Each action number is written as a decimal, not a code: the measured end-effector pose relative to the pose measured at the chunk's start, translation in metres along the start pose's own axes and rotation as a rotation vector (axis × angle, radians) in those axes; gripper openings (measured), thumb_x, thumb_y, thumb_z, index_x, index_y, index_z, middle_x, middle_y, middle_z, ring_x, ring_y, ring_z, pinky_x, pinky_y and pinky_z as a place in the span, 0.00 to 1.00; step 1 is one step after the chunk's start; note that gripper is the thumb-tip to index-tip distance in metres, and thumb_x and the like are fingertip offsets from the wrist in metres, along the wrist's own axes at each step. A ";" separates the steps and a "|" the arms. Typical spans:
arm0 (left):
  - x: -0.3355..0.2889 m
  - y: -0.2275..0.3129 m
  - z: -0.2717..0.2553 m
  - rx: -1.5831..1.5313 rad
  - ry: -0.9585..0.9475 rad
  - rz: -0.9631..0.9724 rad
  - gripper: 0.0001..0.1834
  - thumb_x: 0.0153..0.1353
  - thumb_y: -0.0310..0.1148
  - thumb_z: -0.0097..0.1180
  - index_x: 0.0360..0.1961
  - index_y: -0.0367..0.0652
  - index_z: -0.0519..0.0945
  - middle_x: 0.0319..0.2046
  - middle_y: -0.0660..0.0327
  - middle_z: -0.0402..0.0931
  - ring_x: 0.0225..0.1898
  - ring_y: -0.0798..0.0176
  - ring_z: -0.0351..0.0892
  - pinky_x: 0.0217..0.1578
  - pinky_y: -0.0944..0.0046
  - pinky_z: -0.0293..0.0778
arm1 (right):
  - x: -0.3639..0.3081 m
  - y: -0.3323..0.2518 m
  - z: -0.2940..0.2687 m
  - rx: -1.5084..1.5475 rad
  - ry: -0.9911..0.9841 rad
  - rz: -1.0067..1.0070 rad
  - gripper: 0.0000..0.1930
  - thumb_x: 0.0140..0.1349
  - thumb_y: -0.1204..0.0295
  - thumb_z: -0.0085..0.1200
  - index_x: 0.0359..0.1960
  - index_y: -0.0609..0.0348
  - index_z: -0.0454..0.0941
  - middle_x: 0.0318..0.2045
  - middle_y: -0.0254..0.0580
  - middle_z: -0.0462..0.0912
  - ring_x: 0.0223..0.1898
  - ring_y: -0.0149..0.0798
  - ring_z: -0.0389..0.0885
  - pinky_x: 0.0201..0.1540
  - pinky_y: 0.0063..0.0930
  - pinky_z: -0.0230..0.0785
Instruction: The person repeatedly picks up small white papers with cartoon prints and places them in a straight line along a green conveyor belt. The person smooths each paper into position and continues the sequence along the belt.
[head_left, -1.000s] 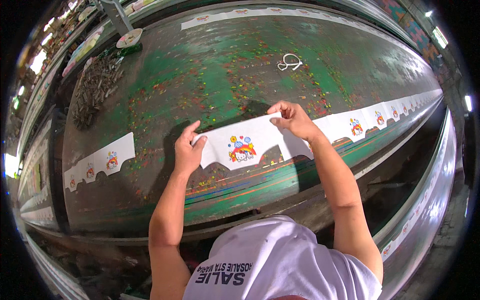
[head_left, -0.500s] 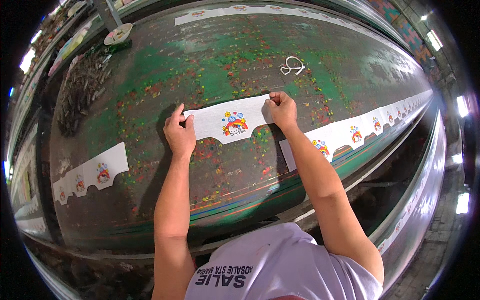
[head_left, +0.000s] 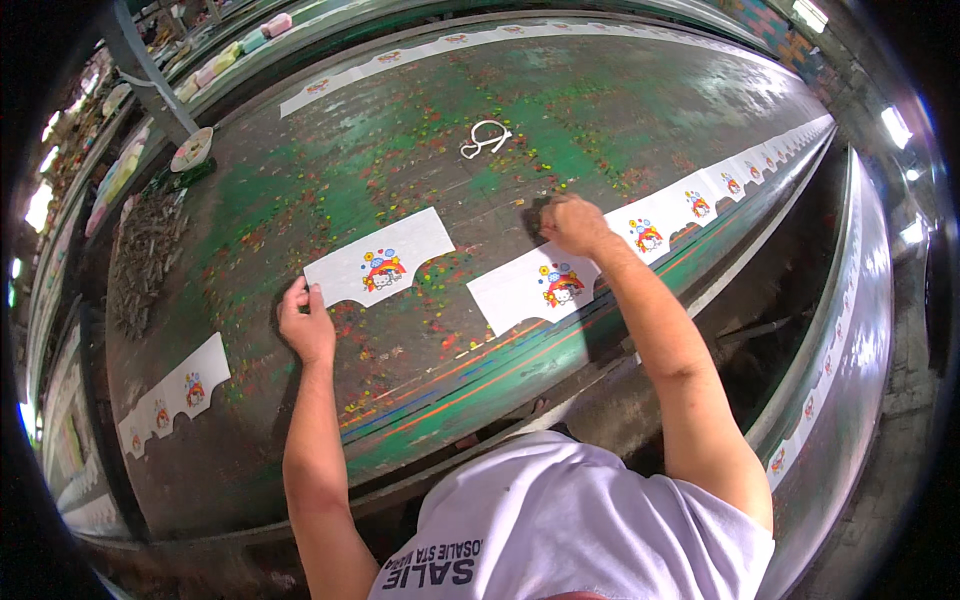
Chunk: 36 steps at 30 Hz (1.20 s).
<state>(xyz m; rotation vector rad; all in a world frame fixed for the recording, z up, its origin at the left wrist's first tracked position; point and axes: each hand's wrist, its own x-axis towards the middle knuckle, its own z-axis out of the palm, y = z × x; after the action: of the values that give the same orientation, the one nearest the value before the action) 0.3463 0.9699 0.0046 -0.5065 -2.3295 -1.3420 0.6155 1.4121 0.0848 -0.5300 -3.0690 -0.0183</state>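
Note:
A white fabric piece (head_left: 335,272) with a colourful rainbow-and-flower cartoon print lies tilted on the stained green-and-dark table (head_left: 400,385). My left hand (head_left: 307,322) pinches its left end between thumb and fingers. Off to the right, my right hand (head_left: 575,226) is closed, its fingers curled by the upper edge of another printed fabric piece (head_left: 505,297). Its fingertips are partly hidden, so whatever they hold cannot be made out. That second piece begins a row of matching printed pieces (head_left: 645,234) running along the table's near edge.
A white looped cord (head_left: 486,140) lies mid-table. More printed pieces form a far row (head_left: 390,62) and a short row (head_left: 180,398) at left. A dark debris pile (head_left: 150,255), a shallow bowl (head_left: 192,150) and a metal post (head_left: 150,75) occupy the left end.
The held fabric piece has come down and left onto the table. My right hand has let go of it and moved right to the near row. The view has shifted right.

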 end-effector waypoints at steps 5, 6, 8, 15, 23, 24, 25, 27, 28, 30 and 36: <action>-0.058 0.092 0.042 -0.104 -0.147 0.229 0.13 0.65 0.24 0.71 0.51 0.41 0.90 0.41 0.55 0.90 0.49 0.51 0.87 0.55 0.51 0.80 | -0.035 0.046 -0.009 -0.130 -0.027 -0.121 0.13 0.63 0.62 0.67 0.45 0.53 0.93 0.53 0.50 0.89 0.61 0.54 0.85 0.60 0.54 0.81; -0.068 0.114 0.055 -0.136 -0.192 0.276 0.14 0.64 0.24 0.71 0.51 0.41 0.90 0.41 0.55 0.90 0.49 0.49 0.87 0.55 0.50 0.80 | -0.035 0.049 -0.007 -0.127 -0.056 -0.162 0.13 0.63 0.62 0.67 0.44 0.53 0.93 0.53 0.50 0.89 0.61 0.54 0.85 0.60 0.53 0.80; -0.089 0.153 0.080 -0.160 -0.293 0.367 0.15 0.62 0.24 0.72 0.51 0.41 0.90 0.42 0.54 0.90 0.50 0.46 0.87 0.56 0.48 0.80 | -0.035 0.056 -0.004 -0.102 -0.060 -0.226 0.13 0.62 0.63 0.68 0.44 0.53 0.93 0.52 0.49 0.90 0.59 0.53 0.86 0.60 0.53 0.80; -0.135 0.229 0.123 0.079 -0.610 0.438 0.34 0.60 0.20 0.68 0.70 0.44 0.81 0.65 0.48 0.81 0.68 0.39 0.76 0.71 0.46 0.70 | -0.047 0.080 -0.021 0.478 -0.112 -0.394 0.09 0.61 0.66 0.70 0.33 0.59 0.88 0.44 0.49 0.90 0.52 0.54 0.87 0.53 0.53 0.79; -0.118 0.223 0.108 -0.092 -0.460 0.029 0.28 0.64 0.24 0.71 0.66 0.41 0.84 0.47 0.54 0.90 0.46 0.55 0.90 0.51 0.57 0.84 | -0.038 0.112 -0.022 1.306 -0.241 -0.269 0.04 0.70 0.78 0.67 0.43 0.61 0.85 0.36 0.31 0.88 0.41 0.24 0.84 0.48 0.27 0.79; -0.110 0.216 0.111 -0.158 -0.411 -0.085 0.27 0.65 0.24 0.71 0.66 0.40 0.84 0.47 0.55 0.90 0.46 0.59 0.89 0.51 0.59 0.84 | -0.031 0.113 -0.015 1.375 -0.255 -0.219 0.06 0.70 0.78 0.68 0.46 0.62 0.85 0.38 0.31 0.88 0.44 0.23 0.84 0.51 0.24 0.79; -0.101 0.209 0.115 -0.264 -0.361 -0.216 0.27 0.65 0.24 0.71 0.67 0.40 0.84 0.46 0.56 0.90 0.45 0.62 0.89 0.51 0.60 0.83 | -0.024 0.107 -0.005 1.390 -0.171 -0.181 0.07 0.70 0.78 0.68 0.47 0.62 0.85 0.37 0.31 0.88 0.43 0.23 0.84 0.49 0.24 0.79; -0.086 0.192 0.124 -0.259 -0.291 -0.236 0.27 0.65 0.24 0.72 0.66 0.40 0.84 0.43 0.59 0.90 0.42 0.68 0.87 0.46 0.64 0.82 | -0.008 0.093 0.015 1.378 -0.012 -0.057 0.08 0.70 0.78 0.69 0.48 0.63 0.86 0.37 0.31 0.88 0.41 0.23 0.84 0.46 0.24 0.79; -0.077 0.185 0.130 -0.231 -0.256 -0.207 0.27 0.65 0.25 0.72 0.66 0.40 0.84 0.43 0.59 0.90 0.41 0.67 0.87 0.45 0.63 0.82 | 0.000 0.093 0.023 1.356 0.004 0.021 0.11 0.70 0.77 0.70 0.51 0.64 0.86 0.35 0.31 0.88 0.35 0.24 0.82 0.41 0.25 0.77; -0.068 0.173 0.143 -0.115 -0.185 -0.132 0.26 0.65 0.27 0.73 0.65 0.43 0.85 0.39 0.59 0.88 0.38 0.62 0.86 0.43 0.59 0.81 | 0.023 0.088 0.038 1.288 0.149 0.126 0.13 0.70 0.77 0.70 0.53 0.64 0.85 0.33 0.30 0.86 0.32 0.24 0.80 0.38 0.25 0.76; -0.040 0.146 0.175 0.073 0.004 0.096 0.25 0.66 0.28 0.72 0.64 0.46 0.85 0.36 0.60 0.88 0.46 0.50 0.84 0.59 0.45 0.73 | 0.085 0.080 0.065 1.081 0.373 0.225 0.16 0.67 0.78 0.70 0.56 0.63 0.85 0.32 0.34 0.88 0.33 0.30 0.84 0.42 0.30 0.79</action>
<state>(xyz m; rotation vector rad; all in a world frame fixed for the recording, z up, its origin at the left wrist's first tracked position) 0.4249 1.1878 0.0107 -0.5842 -2.3109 -1.2089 0.5607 1.5165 0.0233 -0.6433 -2.1674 1.2640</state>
